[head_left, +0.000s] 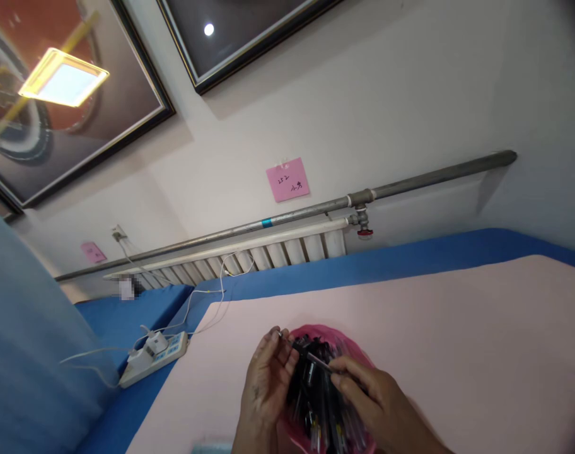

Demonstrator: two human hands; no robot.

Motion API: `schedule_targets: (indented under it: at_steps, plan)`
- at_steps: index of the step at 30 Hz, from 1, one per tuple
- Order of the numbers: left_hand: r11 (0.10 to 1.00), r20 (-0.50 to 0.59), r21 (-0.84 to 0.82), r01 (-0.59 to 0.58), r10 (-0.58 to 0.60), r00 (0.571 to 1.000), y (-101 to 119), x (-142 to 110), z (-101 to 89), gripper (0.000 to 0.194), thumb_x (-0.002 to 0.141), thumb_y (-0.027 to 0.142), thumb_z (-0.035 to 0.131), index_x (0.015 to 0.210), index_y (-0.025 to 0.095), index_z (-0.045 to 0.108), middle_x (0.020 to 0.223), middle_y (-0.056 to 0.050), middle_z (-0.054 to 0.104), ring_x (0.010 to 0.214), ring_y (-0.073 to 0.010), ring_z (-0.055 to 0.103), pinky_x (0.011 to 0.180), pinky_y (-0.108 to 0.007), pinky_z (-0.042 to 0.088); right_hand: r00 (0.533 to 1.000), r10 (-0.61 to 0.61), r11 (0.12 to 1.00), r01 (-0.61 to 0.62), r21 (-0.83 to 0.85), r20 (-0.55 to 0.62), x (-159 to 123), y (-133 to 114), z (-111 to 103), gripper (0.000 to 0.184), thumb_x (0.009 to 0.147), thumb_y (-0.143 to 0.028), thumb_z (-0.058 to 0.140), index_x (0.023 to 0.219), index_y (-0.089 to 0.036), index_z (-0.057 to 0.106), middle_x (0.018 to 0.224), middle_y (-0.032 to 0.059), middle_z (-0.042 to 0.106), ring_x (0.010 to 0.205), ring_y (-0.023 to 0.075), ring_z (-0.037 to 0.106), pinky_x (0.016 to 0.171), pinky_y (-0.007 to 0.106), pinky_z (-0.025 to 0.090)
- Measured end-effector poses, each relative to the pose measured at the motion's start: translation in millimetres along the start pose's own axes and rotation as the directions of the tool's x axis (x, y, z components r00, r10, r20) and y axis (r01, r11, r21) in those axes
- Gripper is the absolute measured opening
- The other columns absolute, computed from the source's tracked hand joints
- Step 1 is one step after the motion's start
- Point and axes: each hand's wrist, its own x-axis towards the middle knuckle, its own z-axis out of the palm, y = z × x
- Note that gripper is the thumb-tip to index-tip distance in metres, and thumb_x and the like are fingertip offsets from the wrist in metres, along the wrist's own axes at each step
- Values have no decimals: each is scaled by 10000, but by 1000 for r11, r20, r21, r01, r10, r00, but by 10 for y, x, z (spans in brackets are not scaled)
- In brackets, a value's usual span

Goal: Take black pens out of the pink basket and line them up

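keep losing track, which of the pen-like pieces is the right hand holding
The slim silvery-grey piece, slanting from the right hand toward the left hand; it is held above the pile of others in the pink basket.

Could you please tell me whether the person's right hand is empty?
No, the right hand holds a slim, pen-like piece between thumb and fingers, over the pink basket.

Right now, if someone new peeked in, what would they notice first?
Probably the pink container of pen-like sticks at the bottom, where the right hand pinches a thin rod, the left hand alongside. Next might be the glowing light patch on the framed picture at upper left, then the larger pink note above the pipe.
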Motion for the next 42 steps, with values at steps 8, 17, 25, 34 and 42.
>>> schedule_targets:
  at_steps: [8, 17, 25, 34, 42]
  plan:
    - [998, 15, 50, -22, 21, 1000, -22, -50, -24, 75, 715, 90, 639, 773, 133, 619, 813, -61, 681, 722, -147, 651, 646, -261, 540, 1000, -3, 1000, 3, -6, 8, -11, -22, 11, 176, 794, -343, 439, 708, -241, 555, 609, -30, 587, 545, 144, 537, 491, 230, 443]
    - [995, 31, 89, -42, 39, 999, -22, -58, -25, 113, 676, 108, 679, 765, 135, 615, 817, -66, 683, 730, -151, 654, 644, -245, 533, 1000, 7, 1000, -7, -28, 9, -5, -49, 9, 178, 792, -351, 442, 716, -246, 564, 626, -22, 606, 567, 158, 559, 513, 251, 461]
    - [986, -1, 149, -76, 77, 997, -83, -37, -47, 200, 619, 164, 740, 771, 137, 613, 791, -56, 682, 716, -153, 653, 618, -231, 519, 1000, -7, 998, 8, -64, 4, -28, -40, 28, 185, 799, -341, 439, 718, -245, 575, 622, -23, 602, 563, 155, 556, 505, 251, 454]
    - [977, 48, 206, -56, 47, 998, -110, -53, -51, 220, 589, 231, 765, 728, 136, 622, 754, -46, 682, 706, -148, 649, 622, -226, 503, 999, -41, 989, 43, -140, 13, -41, -15, 36, 176, 828, -318, 428, 781, -258, 586, 675, -10, 641, 614, 171, 599, 579, 281, 481]
    - [972, 45, 228, -56, 47, 998, -135, -85, -46, 210, 614, 269, 748, 726, 130, 636, 735, -53, 682, 669, -142, 639, 598, -225, 498, 988, -157, 973, 153, -171, -10, -103, 157, 113, 183, 840, -338, 438, 895, -288, 606, 747, 32, 665, 652, 197, 614, 617, 318, 501]
